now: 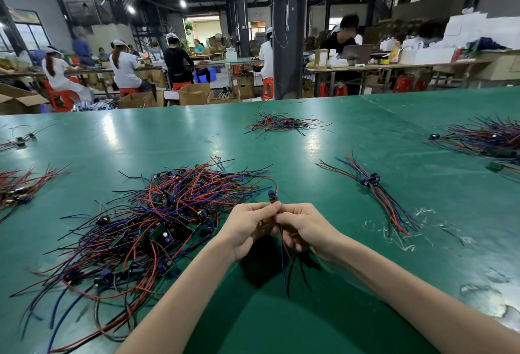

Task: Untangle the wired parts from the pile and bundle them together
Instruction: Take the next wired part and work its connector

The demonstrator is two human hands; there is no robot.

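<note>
Both hands meet above the green table point(365, 139): the left hand point(247, 227) and right hand point(305, 227) pinch one wired part point(272, 197), wires dangling. The tangled pile point(157, 213) lies left; a sorted bundle point(374, 184) farther right.

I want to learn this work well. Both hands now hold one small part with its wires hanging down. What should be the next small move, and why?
Probably carry the wired part to the right and lay it on the small bundle, heads together. The left hand and right hand pinch it above the table, its wires hang apparently free of the big pile, and the bundle lies apart on the right.
</note>
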